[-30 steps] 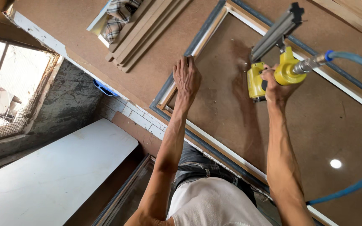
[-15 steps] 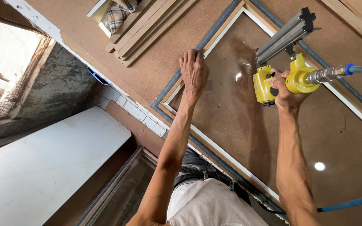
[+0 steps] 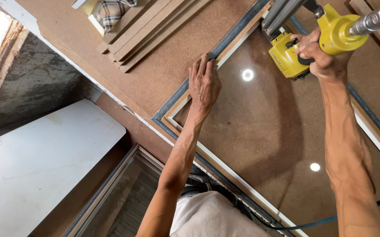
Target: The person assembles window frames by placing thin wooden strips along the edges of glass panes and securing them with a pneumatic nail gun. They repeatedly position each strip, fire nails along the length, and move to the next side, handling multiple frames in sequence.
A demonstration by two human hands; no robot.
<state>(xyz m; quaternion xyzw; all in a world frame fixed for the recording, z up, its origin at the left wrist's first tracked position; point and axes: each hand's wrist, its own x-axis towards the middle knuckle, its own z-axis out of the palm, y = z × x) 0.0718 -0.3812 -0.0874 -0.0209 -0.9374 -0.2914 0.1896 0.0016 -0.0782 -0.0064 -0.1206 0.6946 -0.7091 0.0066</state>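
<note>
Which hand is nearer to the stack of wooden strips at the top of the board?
Left. The left hand presses on the frame just below and right of the stack of wooden strips. The right hand grips the yellow nail gun, farther right.

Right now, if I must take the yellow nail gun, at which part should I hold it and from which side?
Probably at the handle, where the right hand grips the yellow nail gun now. Come from the hose end: the grey magazine and the nose point toward the frame, which the left hand presses.
</note>
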